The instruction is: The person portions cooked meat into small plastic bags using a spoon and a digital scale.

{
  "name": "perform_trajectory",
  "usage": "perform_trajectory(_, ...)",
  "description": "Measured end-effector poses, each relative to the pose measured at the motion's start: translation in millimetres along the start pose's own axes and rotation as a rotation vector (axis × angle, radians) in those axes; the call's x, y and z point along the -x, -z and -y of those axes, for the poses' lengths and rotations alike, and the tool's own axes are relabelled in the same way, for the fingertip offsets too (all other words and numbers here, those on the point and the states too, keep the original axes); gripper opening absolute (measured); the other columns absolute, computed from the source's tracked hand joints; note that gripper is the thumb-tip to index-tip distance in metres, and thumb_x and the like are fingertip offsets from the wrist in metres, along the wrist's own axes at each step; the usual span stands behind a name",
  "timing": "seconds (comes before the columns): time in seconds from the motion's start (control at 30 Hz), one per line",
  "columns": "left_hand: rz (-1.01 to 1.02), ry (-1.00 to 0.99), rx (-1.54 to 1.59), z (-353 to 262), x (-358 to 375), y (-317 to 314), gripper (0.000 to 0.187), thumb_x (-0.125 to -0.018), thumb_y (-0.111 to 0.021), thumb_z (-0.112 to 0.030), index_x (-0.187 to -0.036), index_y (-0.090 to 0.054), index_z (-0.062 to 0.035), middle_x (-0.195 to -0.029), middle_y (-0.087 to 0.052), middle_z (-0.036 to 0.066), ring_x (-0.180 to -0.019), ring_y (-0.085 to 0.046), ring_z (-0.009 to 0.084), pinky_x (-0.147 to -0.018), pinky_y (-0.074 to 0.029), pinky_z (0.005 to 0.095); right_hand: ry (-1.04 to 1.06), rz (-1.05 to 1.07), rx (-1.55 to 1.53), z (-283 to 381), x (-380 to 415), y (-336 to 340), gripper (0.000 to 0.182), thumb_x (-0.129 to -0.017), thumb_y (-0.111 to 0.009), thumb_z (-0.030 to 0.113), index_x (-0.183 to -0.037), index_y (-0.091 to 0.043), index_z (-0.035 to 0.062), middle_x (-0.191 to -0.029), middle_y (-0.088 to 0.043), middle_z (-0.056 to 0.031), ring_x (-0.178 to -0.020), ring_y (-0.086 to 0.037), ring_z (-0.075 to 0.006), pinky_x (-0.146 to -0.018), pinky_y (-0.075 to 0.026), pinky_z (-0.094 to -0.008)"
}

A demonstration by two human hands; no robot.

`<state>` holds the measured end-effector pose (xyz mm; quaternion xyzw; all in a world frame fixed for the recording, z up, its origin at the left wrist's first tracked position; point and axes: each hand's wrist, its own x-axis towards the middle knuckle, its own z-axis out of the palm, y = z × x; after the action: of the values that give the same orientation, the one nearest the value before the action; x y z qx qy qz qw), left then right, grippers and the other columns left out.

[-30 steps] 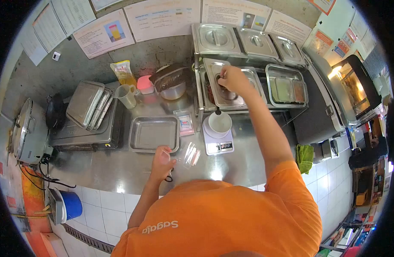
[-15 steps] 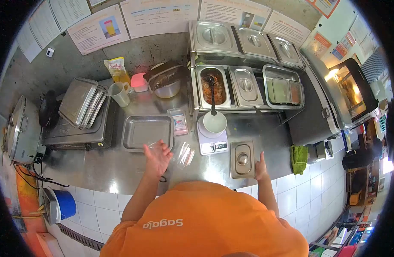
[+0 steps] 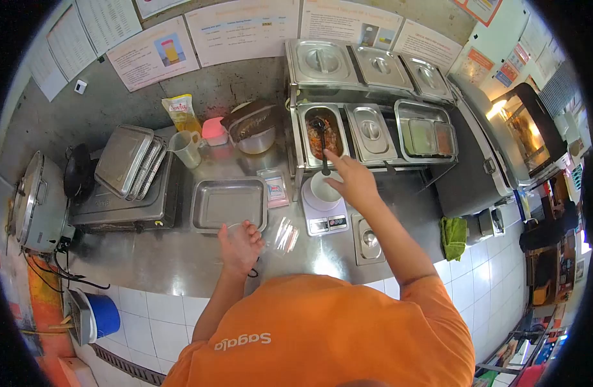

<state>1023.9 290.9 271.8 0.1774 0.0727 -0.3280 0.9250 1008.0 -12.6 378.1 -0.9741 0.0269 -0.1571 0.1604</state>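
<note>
My left hand (image 3: 240,248) is palm up with its fingers curled apart, just below the front edge of the empty metal tray (image 3: 229,205). Clear plastic bags (image 3: 284,237) lie to its right. My right hand (image 3: 353,180) reaches over the white bowl (image 3: 326,188), which stands on the white scale (image 3: 328,223). Its fingertips are at the handle of the black ladle (image 3: 321,132); whether they grip it is too small to tell. The ladle rests in a steel pan of reddish-brown food (image 3: 332,138). A small lidded steel container (image 3: 368,239) is partly behind my right forearm.
Lidded steel pans (image 3: 321,61) fill the upper rack. A stove (image 3: 156,188) with stacked trays (image 3: 126,161) stands left, beside a large pot (image 3: 37,203). A measuring jug (image 3: 185,149) is at the back; a green cloth (image 3: 452,237) hangs at the right edge.
My right hand has moved from beside the small lidded container up and left to the ladle handle. The view has shifted slightly; my left hand has stayed near the tray.
</note>
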Motion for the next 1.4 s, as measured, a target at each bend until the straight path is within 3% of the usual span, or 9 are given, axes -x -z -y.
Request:
perform_trajectory(0.1,-0.010,-0.051,-0.001,-3,7,7,0.054,-0.087,-0.040,-0.059,-0.097,-0.054,-0.0070,-0.078,-0.046,0.001,-0.068,-0.043,0.0158,-0.070,-0.038,0.0311,0.197,-0.027,0.075,-2,-26,-17,0.048,-0.074,-0.071,0.023,-0.119,-0.057,0.0133,-0.085,-0.056,-0.0095,-0.080,-0.059,-0.0295,-0.069,-0.049,-0.0403)
perform_trajectory(0.2,0.044,-0.073,0.009,-15,12,39,0.064,-0.087,-0.041,-0.064,-0.103,-0.057,-0.0049,-0.079,-0.049,0.001,-0.069,-0.046,0.0160,-0.074,-0.041,0.0315,0.268,-0.084,0.056,-16,-45,-18,0.023,-0.079,-0.066,0.025,-0.095,-0.065,0.0092,-0.081,-0.057,-0.0103,-0.076,-0.059,-0.0301,-0.066,-0.049,-0.0405)
perform_trajectory(0.27,0.219,-0.058,0.036,-20,11,59,0.072,-0.083,-0.042,-0.071,-0.107,-0.058,-0.0043,-0.082,-0.052,0.001,-0.070,-0.049,0.0148,-0.077,-0.042,0.0317,0.284,-0.111,0.098,-26,-60,-10,0.024,-0.081,-0.064,0.027,-0.097,-0.066,0.0086,-0.083,-0.058,-0.0106,-0.078,-0.060,-0.0304,-0.067,-0.049,-0.0403)
perform_trajectory(0.5,0.199,-0.071,0.173,-21,14,50,0.077,-0.079,-0.045,-0.074,-0.111,-0.056,-0.0048,-0.085,-0.053,-0.001,-0.070,-0.050,0.0119,-0.077,-0.044,0.0334,0.268,-0.001,0.064,-24,-73,37,0.023,-0.086,-0.058,0.025,-0.090,-0.068,0.0042,-0.088,-0.065,-0.0143,-0.082,-0.061,-0.0319,-0.074,-0.050,-0.0412)
perform_trajectory(0.7,0.295,-0.035,0.212,-21,10,45,0.063,-0.078,-0.060,-0.064,-0.109,-0.054,-0.0088,-0.091,-0.049,-0.001,-0.074,-0.049,0.0122,-0.085,-0.045,0.0396,0.247,-0.009,0.166,-13,-61,41,0.021,-0.086,-0.058,0.022,-0.089,-0.067,0.0038,-0.088,-0.065,-0.0148,-0.085,-0.061,-0.0321,-0.075,-0.050,-0.0417)
perform_trajectory(0.87,0.324,-0.033,0.095,-23,12,35,0.058,-0.078,-0.064,-0.058,-0.109,-0.053,-0.0110,-0.093,-0.047,0.001,-0.078,-0.048,0.0133,-0.093,-0.043,0.0428,0.280,0.015,-0.030,-9,-46,25,0.021,-0.087,-0.059,0.019,-0.092,-0.067,0.0006,-0.086,-0.064,-0.0192,-0.081,-0.061,-0.0358,-0.073,-0.049,-0.0423)
perform_trajectory(1.1,0.258,-0.064,-0.001,-24,20,32,0.048,-0.082,-0.062,-0.053,-0.110,-0.052,-0.0154,-0.094,-0.047,0.000,-0.080,-0.047,0.0123,-0.086,-0.042,0.0380,0.139,-0.115,-0.041,-14,-48,22,0.022,-0.087,-0.060,0.018,-0.091,-0.067,-0.0015,-0.086,-0.064,-0.0200,-0.077,-0.061,-0.0385,-0.070,-0.048,-0.0417)
perform_trajectory(1.3,0.268,-0.086,-0.075,-25,19,33,0.046,-0.081,-0.064,-0.051,-0.110,-0.053,-0.0179,-0.093,-0.049,-0.001,-0.078,-0.046,0.0116,-0.078,-0.041,0.0346,0.012,-0.132,-0.390,-1,-44,14,0.024,-0.087,-0.060,0.019,-0.091,-0.066,-0.0040,-0.073,-0.062,-0.0243,-0.067,-0.061,-0.0397,-0.063,-0.049,-0.0408)
perform_trajectory(1.4,0.227,-0.073,-0.122,-21,19,32,0.045,-0.080,-0.066,-0.050,-0.110,-0.053,-0.0189,-0.092,-0.049,-0.002,-0.076,-0.045,0.0113,-0.075,-0.040,0.0326,-0.097,-0.105,-0.442,-14,-46,-9,0.025,-0.089,-0.059,0.019,-0.091,-0.066,-0.0041,-0.066,-0.063,-0.0220,-0.061,-0.063,-0.0328,-0.058,-0.049,-0.0369)
